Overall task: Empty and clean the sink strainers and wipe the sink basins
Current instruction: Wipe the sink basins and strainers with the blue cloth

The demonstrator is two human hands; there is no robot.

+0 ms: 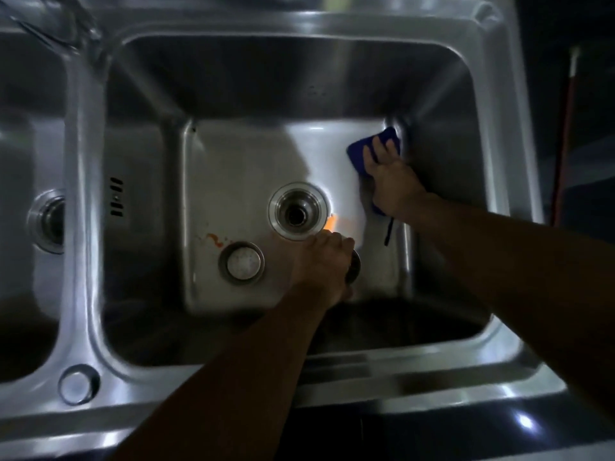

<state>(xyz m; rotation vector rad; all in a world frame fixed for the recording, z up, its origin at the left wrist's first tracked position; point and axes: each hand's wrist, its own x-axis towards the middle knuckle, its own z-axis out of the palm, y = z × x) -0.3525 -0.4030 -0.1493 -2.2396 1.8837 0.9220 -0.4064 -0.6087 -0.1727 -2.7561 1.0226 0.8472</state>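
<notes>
I look down into the right basin (239,154) of a steel double sink. Its drain hole (298,211) is open, with no strainer in it. One round strainer (242,263) lies on the basin floor to the left of my left hand. My left hand (324,264) is closed over a second round strainer (354,266), which shows only at its right edge. My right hand (387,179) presses a blue cloth (362,151) flat against the basin floor at the far right corner. Orange smears (215,240) mark the floor near the drain.
The left basin (20,161), with its own drain (50,221), lies beyond the divider. A round plugged hole (77,383) sits on the front rim. Overflow slots (117,197) are in the right basin's left wall. A red-handled stick (565,128) leans at the far right.
</notes>
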